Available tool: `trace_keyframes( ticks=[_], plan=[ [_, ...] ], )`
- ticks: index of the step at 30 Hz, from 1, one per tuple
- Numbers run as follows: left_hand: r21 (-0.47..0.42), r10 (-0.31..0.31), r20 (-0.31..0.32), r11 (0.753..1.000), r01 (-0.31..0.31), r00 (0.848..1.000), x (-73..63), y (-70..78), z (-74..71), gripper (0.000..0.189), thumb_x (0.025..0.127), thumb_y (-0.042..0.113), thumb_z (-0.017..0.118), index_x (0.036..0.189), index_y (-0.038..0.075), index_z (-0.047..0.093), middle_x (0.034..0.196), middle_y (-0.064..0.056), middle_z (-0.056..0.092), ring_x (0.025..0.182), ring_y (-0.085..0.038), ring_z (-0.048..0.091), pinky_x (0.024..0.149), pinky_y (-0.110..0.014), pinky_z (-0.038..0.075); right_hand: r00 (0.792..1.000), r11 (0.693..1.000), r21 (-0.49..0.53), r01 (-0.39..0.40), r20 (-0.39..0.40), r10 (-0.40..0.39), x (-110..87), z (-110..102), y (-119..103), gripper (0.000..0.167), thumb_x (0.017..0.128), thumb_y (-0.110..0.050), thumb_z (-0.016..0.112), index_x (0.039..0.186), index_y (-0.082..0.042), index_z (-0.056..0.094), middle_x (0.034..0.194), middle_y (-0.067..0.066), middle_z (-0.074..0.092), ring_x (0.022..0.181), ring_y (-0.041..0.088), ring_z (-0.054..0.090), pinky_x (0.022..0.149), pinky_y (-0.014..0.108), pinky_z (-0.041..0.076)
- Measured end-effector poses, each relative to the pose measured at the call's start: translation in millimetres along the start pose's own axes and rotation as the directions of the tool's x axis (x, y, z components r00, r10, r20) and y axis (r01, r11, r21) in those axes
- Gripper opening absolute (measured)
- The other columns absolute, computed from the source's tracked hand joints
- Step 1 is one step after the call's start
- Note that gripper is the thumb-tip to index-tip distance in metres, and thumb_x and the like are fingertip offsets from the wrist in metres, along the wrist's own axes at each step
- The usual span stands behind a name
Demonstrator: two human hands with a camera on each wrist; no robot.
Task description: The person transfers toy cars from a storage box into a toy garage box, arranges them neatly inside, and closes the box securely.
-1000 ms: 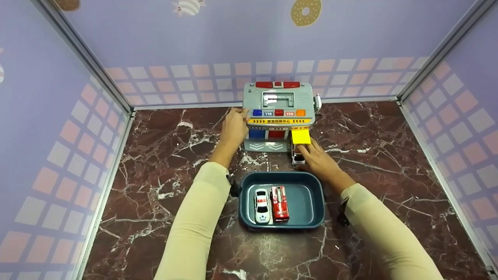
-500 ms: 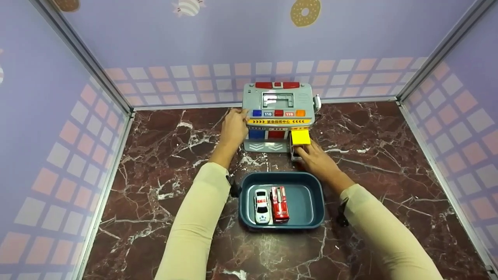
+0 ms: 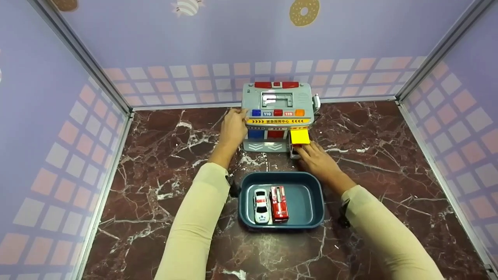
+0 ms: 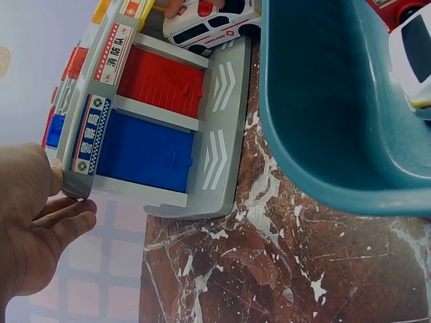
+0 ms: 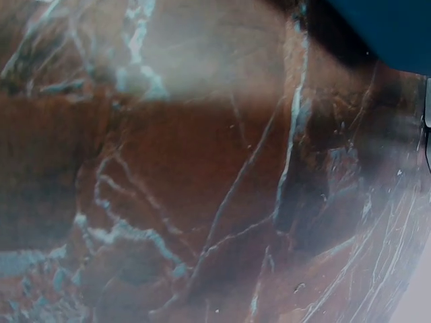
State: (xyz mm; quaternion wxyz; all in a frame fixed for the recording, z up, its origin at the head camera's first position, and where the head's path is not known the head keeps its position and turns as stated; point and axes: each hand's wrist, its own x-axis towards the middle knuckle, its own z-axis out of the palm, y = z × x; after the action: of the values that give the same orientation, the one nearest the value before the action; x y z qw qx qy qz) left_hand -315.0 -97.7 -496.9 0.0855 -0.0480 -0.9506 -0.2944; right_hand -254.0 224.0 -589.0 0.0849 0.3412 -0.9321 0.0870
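Note:
A grey toy rescue station (image 3: pixel 253 99) with red and blue garage doors stands near the back wall. My left hand (image 3: pixel 232 126) grips its left roof corner, the thumb above and the fingers curled beneath in the left wrist view. At the right bay, a yellow door (image 3: pixel 300 137) is raised. Under it, my right hand (image 3: pixel 321 162) holds a white toy ambulance (image 4: pixel 214 28) with red markings, its front part inside the bay. In the left wrist view only fingertips of that hand show, on the ambulance's roof. The right wrist view shows mostly tabletop.
In front of the station sits a dark teal tray (image 3: pixel 242 202). A white toy police car (image 3: pixel 261 208) and a red toy fire truck (image 3: pixel 279 205) lie side by side in its left half. Patterned panels enclose the marbled tabletop (image 3: pixel 167 155) on three sides.
The ambulance has moved back, deeper under the yellow door, with my right hand on it. My left hand stays at the station's corner.

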Motion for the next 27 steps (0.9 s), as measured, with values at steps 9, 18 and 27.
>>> trace_keyframes(
  ticks=[9, 18, 27],
  plan=[
    [0.019, -0.006, 0.006, 1.0, 0.006, 1.0, -0.4, -2.1, 0.6, 0.034, 0.111, 0.013, 0.064, 0.143, 0.007, 0.075, 0.144, -0.023, 0.071, 0.134, -0.042, 0.07, 0.116, -0.051, 0.057, 1.0, 0.999, -0.034, -0.003, 0.0, 0.003, -1.5, 1.4, -0.1, 0.047, 0.109, -0.011, 0.062, 0.154, 0.001, 0.056, 0.146, 0.028, 0.063, 0.141, 0.054, 0.058, 0.125, 0.068, 0.044],
    [0.002, 0.0, -0.005, 1.0, 0.0, 1.0, -0.3, -0.4, 0.2, 0.035, 0.112, 0.012, 0.062, 0.145, 0.009, 0.074, 0.144, -0.023, 0.071, 0.134, -0.041, 0.071, 0.116, -0.05, 0.058, 0.999, 0.998, -0.059, -0.028, 0.021, 0.03, 1.9, -1.2, -0.6, 0.059, 0.107, -0.011, 0.065, 0.163, -0.001, 0.05, 0.156, 0.028, 0.057, 0.15, 0.057, 0.047, 0.123, 0.069, 0.046],
    [0.008, 0.004, 0.004, 1.0, -0.004, 1.0, -0.4, -0.2, -0.4, 0.034, 0.112, 0.013, 0.062, 0.143, 0.008, 0.074, 0.143, -0.023, 0.071, 0.134, -0.042, 0.071, 0.116, -0.05, 0.058, 0.998, 0.998, -0.046, -0.035, 0.051, 0.038, 5.0, -1.2, 1.0, 0.047, 0.102, -0.012, 0.073, 0.144, -0.001, 0.057, 0.142, 0.029, 0.063, 0.145, 0.054, 0.051, 0.118, 0.07, 0.049]
  ],
)
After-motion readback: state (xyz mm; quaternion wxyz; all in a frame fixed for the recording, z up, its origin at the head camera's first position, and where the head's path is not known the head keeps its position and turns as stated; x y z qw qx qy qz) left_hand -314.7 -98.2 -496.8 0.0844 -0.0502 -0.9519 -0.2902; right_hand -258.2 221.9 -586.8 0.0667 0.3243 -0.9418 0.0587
